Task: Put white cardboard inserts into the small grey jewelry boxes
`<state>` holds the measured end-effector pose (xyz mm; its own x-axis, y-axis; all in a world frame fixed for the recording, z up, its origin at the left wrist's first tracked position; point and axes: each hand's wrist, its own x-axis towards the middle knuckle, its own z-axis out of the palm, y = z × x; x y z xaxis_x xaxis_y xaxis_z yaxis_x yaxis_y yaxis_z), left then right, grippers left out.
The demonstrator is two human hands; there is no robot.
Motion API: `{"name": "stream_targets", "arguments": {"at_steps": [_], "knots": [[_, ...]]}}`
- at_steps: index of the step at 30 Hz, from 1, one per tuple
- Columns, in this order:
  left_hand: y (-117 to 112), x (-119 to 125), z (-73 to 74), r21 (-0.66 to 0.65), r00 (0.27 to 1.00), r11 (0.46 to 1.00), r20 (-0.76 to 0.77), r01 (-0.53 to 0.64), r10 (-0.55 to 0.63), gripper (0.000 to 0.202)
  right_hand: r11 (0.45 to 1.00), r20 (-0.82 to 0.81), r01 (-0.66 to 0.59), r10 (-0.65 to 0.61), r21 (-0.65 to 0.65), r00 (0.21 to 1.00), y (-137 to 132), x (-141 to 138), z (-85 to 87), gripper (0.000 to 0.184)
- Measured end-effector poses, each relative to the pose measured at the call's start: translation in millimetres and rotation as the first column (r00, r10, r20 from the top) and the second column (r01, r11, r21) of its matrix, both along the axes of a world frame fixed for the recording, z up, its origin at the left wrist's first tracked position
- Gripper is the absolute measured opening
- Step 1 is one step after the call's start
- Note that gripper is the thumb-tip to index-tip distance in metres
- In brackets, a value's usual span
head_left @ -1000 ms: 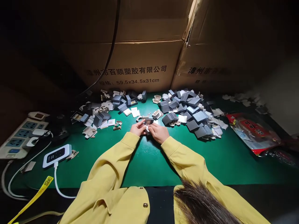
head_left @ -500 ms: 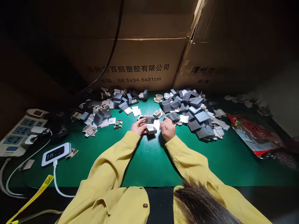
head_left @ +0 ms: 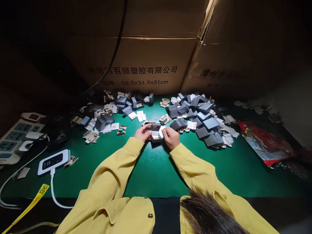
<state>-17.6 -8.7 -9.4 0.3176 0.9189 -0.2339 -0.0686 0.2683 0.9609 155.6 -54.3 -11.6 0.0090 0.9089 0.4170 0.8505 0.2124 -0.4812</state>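
Both my hands meet over the middle of the green mat (head_left: pixel 156 169). My left hand (head_left: pixel 143 133) grips the left side of a small open grey box (head_left: pixel 155 131) with a pale lining. My right hand (head_left: pixel 172 137) pinches the box's right side, where a small white piece shows at my fingertips. The box sits low over the mat. Yellow sleeves cover both my arms.
A heap of closed grey boxes (head_left: pixel 200 118) lies right of my hands. Open boxes and white inserts (head_left: pixel 107 115) are scattered to the left. Large cardboard cartons (head_left: pixel 146 61) wall off the back. A power strip (head_left: pixel 14 139), a white device with cable (head_left: pixel 53 161) and a red packet (head_left: pixel 265 141) lie at the sides.
My right hand drew away to the right half a second ago and has come back onto the box. My left hand kept hold throughout. The view shifted slightly.
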Motion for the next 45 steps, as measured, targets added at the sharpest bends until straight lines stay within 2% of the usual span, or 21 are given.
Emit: {"name": "stream_targets", "arguments": {"at_steps": [3,6,12,16,21,25,31,36,40,43,45], "knots": [[-1,0,0.1,0.003,0.999,0.999,0.027,0.034,-0.034,0.070,0.990,-0.013,-0.114,0.115,0.080,0.993,-1,-6,2.6,0.042],[-2,1,1.7,-0.011,0.998,0.999,0.045,0.039,-0.039,0.069,0.984,0.051,-0.175,0.173,0.031,0.984,-1,-9,3.8,0.035],[-3,2,4.7,-0.069,0.999,0.998,0.048,0.013,-0.010,0.071,0.987,0.209,-0.086,0.115,-0.139,0.971,-3,-13,14.1,0.033],[-3,2,4.8,-0.067,0.999,0.998,0.045,0.010,-0.007,0.071,0.973,0.243,-0.053,0.108,-0.223,0.964,-4,-15,20.2,0.028],[-3,3,5.4,-0.094,0.998,0.996,0.062,-0.001,0.007,0.072,0.947,0.289,-0.011,0.109,-0.321,0.951,-3,-15,25.1,0.032],[-3,4,6.2,-0.104,0.998,0.995,0.059,-0.015,0.022,0.071,0.936,0.289,-0.016,0.125,-0.350,0.949,-1,-16,28.2,0.031],[-6,6,6.3,-0.080,0.998,0.996,0.036,-0.044,0.047,0.075,0.936,0.376,-0.013,0.154,-0.352,0.914,4,-15,29.2,0.032],[-5,6,7.8,-0.029,0.998,0.999,0.049,-0.027,0.028,0.068,0.956,0.381,-0.011,0.127,-0.292,0.916,5,-21,22.9,0.038],[-2,4,5.9,0.035,0.999,0.999,0.033,-0.035,0.034,0.058,0.979,0.351,-0.078,0.140,-0.187,0.926,4,-22,17.3,0.043],[1,1,2.6,0.191,0.994,0.978,-0.061,-0.078,0.091,0.047,0.992,0.285,-0.111,0.123,-0.055,0.951,8,-11,16.9,0.040],[3,-3,0.9,0.317,0.969,0.944,-0.188,-0.097,0.162,0.041,0.996,0.260,-0.078,0.065,0.038,0.963,15,0,17.8,0.034]]}}
